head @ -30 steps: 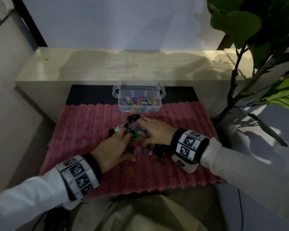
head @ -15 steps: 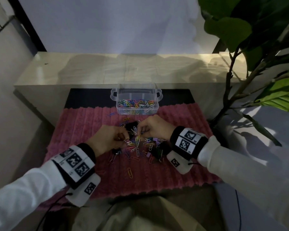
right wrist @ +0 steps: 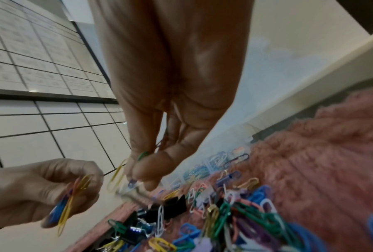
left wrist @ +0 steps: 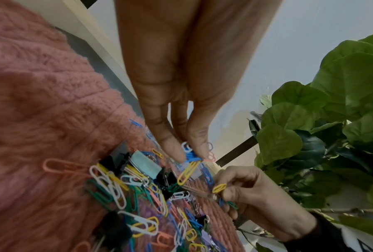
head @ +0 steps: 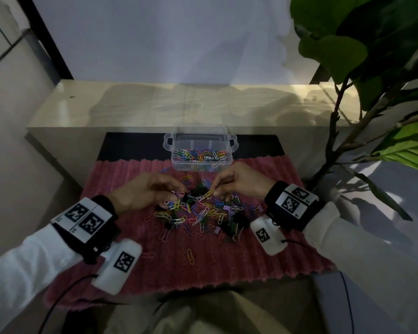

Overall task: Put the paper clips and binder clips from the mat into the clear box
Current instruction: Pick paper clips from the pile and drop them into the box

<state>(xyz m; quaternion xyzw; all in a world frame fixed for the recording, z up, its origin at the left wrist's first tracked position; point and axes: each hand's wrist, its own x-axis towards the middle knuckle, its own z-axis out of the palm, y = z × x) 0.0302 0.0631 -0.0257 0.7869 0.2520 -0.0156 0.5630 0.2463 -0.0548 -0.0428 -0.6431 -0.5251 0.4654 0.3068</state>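
We see both hands over the clip pile (head: 200,213) mid pink mat (head: 263,256), left hand (head: 140,194) pinching blue/yellow paper clips (left wrist: 190,158), right hand (head: 244,182) pinching a few clips (right wrist: 135,170) too, w/ the clear box (head: 200,155) at the mat's far edge part-filled.

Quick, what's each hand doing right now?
Left hand: pinching paper clips, blue and yellow among them.
Right hand: pinching a few paper clips too.
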